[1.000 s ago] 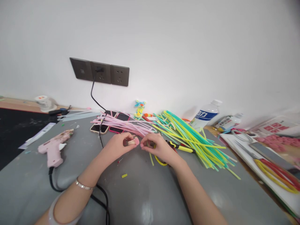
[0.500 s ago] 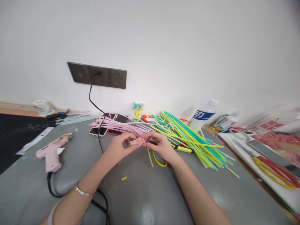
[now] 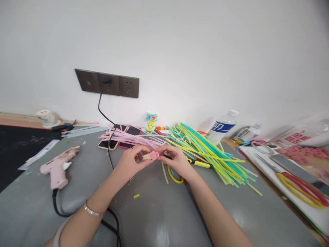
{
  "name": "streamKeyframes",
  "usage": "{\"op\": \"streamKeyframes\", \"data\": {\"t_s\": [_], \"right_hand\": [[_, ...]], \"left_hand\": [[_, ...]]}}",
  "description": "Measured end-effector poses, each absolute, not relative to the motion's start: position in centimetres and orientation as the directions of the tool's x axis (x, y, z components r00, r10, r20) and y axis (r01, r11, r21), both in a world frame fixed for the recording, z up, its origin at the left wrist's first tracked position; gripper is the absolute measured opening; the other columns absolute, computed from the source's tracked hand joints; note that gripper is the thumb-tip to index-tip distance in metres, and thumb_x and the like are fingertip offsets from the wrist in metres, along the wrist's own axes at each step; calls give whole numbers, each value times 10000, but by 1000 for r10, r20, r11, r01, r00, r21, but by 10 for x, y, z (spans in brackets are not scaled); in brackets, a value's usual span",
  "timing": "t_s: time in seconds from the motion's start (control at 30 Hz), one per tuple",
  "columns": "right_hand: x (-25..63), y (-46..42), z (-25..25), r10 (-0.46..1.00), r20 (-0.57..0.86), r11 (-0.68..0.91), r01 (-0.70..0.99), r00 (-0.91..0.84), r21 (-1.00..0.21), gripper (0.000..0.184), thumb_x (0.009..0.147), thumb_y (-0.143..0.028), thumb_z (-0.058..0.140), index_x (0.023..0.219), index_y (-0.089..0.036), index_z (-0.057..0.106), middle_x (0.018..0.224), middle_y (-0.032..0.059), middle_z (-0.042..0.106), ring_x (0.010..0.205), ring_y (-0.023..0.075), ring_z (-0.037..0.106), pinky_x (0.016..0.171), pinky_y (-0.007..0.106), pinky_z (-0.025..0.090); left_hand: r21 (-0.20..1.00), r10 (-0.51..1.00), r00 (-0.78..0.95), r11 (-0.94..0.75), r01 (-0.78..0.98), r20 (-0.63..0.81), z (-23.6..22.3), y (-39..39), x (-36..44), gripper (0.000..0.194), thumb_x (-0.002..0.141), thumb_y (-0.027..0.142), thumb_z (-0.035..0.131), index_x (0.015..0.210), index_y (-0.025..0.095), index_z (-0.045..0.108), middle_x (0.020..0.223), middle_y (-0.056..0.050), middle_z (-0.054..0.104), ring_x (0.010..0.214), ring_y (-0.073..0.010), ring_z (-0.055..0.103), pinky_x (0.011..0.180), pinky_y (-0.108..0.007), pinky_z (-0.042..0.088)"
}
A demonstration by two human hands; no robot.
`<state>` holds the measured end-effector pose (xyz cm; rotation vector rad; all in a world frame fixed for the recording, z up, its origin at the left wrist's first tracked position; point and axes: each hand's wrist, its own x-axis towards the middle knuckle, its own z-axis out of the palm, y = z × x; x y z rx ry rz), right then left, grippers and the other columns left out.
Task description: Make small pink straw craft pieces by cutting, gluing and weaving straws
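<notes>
Between both hands, above the middle of the grey table, is a small pink piece with a pale, stick-like part. My left hand pinches it from the left with thumb and fingers. From the right, my right hand closes its fingertips on the same piece. Fingers cover some of it, so its exact kind does not show. Just beyond the hands lie pale pink sticks. By the right wrist are yellow-handled scissors, partly hidden, and a yellow-and-black cutter.
A pink glue gun lies at left, its black cord running toward me. Green and yellow sticks spread at right beside a water bottle. Phones lie under the pink sticks. Red-and-yellow scissors rest on white paper at far right.
Both hands keep hold of the small pink piece in nearly the same place. The view has shifted very slightly; nothing else visibly moves.
</notes>
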<state>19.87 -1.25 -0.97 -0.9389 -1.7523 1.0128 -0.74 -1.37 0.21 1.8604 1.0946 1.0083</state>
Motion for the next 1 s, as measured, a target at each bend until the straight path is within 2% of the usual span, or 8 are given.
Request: {"op": "streamKeyframes", "data": {"t_s": [0.13, 0.3, 0.43, 0.57, 0.67, 0.8, 0.93, 1.0], "right_hand": [[199, -14, -8, 923, 277, 324, 148, -268, -935, 227, 826, -403, 724, 901, -192, 694, 822, 27, 661, 662, 142, 583, 573, 265, 488], [199, -15, -5, 954, 219, 235, 57, -203, -970, 280, 804, -453, 731, 905, -205, 653, 788, 12, 599, 589, 131, 532, 467, 251, 467], [196, -16, -5, 941, 242, 239, -42, -238, -970, 228, 825, -397, 732, 919, -208, 646, 842, 25, 608, 676, 135, 556, 502, 230, 457], [191, -18, -5, 899, 338, 303, -161, -280, -939, 170, 853, -346, 718, 945, -215, 662, 1019, 59, 646, 790, 143, 593, 602, 245, 482], [189, -19, -5, 895, 353, 313, -181, -272, -932, 155, 860, -340, 715, 946, -218, 668, 1024, 60, 665, 799, 148, 606, 665, 268, 501], [189, -20, -4, 914, 314, 276, -173, -257, -945, 171, 863, -360, 712, 941, -216, 661, 985, 63, 698, 820, 167, 630, 703, 292, 521], [190, -20, -2, 922, 297, 267, -150, -247, -952, 201, 859, -385, 716, 942, -214, 653, 972, 64, 715, 872, 178, 651, 779, 311, 528], [191, -19, -2, 927, 291, 268, -128, -235, -955, 205, 863, -396, 710, 941, -215, 651, 971, 64, 717, 877, 176, 653, 762, 297, 526]], "left_hand": [[933, 944, 275, -254, 255, 182, -2, -12, -7, 191, 756, 327, 741, 885, 196, 690, 884, -42, 721, 746, -175, 620, 618, -253, 477], [1000, 960, 281, -19, 6, 17, 0, -10, -8, 330, 688, 333, 806, 953, 163, 707, 923, -66, 742, 790, -194, 664, 683, -288, 530], [995, 960, 274, 70, -65, -49, 0, -9, -8, 406, 698, 395, 806, 1003, 144, 712, 858, -60, 747, 741, -174, 659, 673, -278, 530], [995, 954, 291, 94, -34, -80, 0, -11, -6, 410, 748, 495, 759, 954, 143, 721, 836, -65, 758, 644, -147, 654, 623, -256, 508], [989, 928, 347, 146, -8, -135, 2, -14, -4, 449, 781, 563, 711, 955, 149, 722, 850, -79, 776, 622, -151, 685, 609, -248, 499], [972, 893, 399, 233, -11, -210, 4, -17, -3, 500, 796, 597, 686, 1034, 159, 734, 902, -100, 790, 690, -174, 725, 632, -244, 510], [951, 860, 465, 290, -104, -211, 2, -17, -4, 466, 795, 535, 726, 1080, 167, 740, 1015, -118, 783, 808, -188, 741, 717, -252, 536], [940, 849, 486, 309, -141, -207, 1, -18, -4, 434, 803, 495, 737, 1088, 167, 741, 1045, -124, 777, 844, -193, 740, 728, -251, 539]]}}
